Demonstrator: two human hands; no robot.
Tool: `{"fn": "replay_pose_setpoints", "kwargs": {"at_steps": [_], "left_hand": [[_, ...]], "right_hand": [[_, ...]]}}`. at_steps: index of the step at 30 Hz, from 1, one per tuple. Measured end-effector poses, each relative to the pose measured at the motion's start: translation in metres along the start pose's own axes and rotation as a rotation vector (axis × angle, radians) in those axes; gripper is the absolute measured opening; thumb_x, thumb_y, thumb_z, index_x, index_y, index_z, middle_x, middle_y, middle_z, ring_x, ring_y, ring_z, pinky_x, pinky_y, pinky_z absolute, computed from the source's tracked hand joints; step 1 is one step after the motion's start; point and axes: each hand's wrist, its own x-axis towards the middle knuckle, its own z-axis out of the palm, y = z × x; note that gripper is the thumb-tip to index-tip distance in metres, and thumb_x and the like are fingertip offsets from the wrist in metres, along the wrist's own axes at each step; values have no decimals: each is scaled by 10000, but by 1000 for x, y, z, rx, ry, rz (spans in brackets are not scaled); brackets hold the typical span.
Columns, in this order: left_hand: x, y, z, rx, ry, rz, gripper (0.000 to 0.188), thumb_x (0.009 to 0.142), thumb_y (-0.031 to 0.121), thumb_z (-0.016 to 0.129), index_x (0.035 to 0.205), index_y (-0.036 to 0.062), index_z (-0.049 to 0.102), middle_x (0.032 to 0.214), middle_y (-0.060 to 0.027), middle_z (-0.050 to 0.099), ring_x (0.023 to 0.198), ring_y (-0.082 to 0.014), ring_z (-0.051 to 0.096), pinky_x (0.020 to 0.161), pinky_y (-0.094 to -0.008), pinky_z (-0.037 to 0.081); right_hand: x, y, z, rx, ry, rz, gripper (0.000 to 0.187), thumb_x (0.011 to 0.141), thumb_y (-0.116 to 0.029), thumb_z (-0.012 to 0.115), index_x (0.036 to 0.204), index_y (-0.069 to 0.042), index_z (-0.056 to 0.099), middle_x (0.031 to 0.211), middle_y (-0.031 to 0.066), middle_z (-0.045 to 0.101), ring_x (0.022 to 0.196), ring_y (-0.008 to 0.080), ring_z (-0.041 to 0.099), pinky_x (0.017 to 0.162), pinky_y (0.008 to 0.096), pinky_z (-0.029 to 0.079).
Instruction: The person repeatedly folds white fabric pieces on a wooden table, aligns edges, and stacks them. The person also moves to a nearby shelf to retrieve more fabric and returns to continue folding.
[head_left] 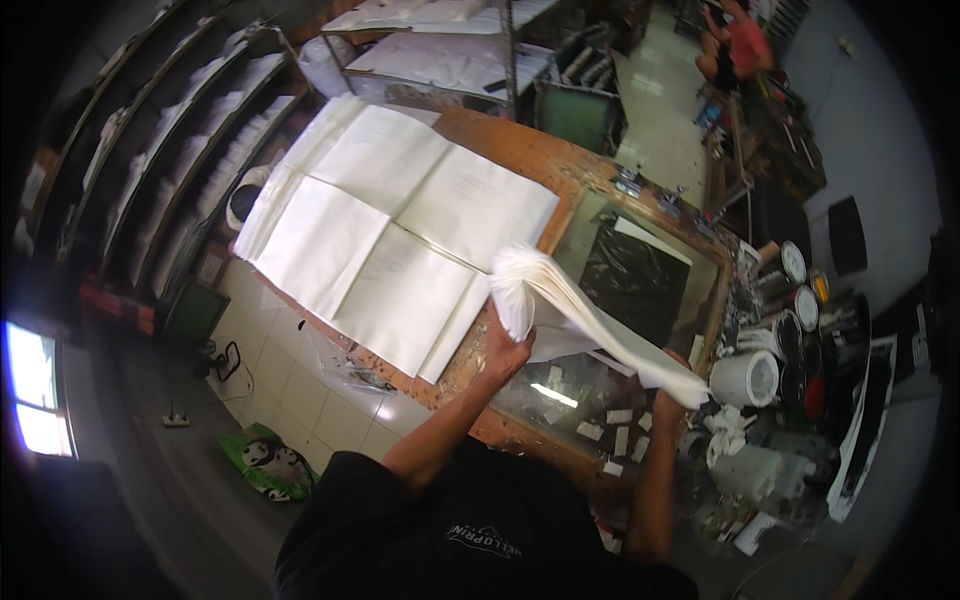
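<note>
A bent bundle of thin white sheets, perhaps flat bags (590, 315), is held between my two hands. My left hand (510, 345) grips its folded, fanned left end, while my right hand (672, 400) has hold of the lower right end; some of its fingers are hidden under the bundle. The bundle sags and curves over a glass plate (540, 405) on the wooden table. Left of it, overlapping stacks of white sheets (400, 220) lie in two rows. Beyond the bundle, black plastic (635, 265) lies within a wooden-edged frame (725, 275).
Metal hinge clamps (630, 182) sit at the table's far edge. Paint tubs (750, 378) and jars crowd the right side. Racks of white sheets (190, 140) stand at left, a green bag (265, 460) lies on the floor, and another person (750, 45) is far right.
</note>
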Motion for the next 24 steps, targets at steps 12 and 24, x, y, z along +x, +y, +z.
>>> {"fn": "replay_pose_setpoints", "kwargs": {"at_steps": [12, 24], "left_hand": [[-11, -36, -2, 219, -77, 193, 781, 895, 154, 591, 1541, -64, 211, 1518, -329, 349, 1455, -480, 301, 1210, -461, 271], [25, -9, -42, 160, -378, -372, 689, 896, 199, 728, 1477, -34, 441, 1304, -302, 621, 1187, -376, 625, 1022, -433, 476]], "right_hand": [[-4, -28, 1, -144, 307, 308, 501, 849, -102, 790, 1273, 89, 602, 1209, 242, 672, 1090, 304, 671, 978, 431, 508], [-9, 56, -11, -41, -102, 476, 483, 790, -201, 839, 1160, 38, 641, 1051, 171, 726, 941, 288, 696, 852, 412, 534]]}}
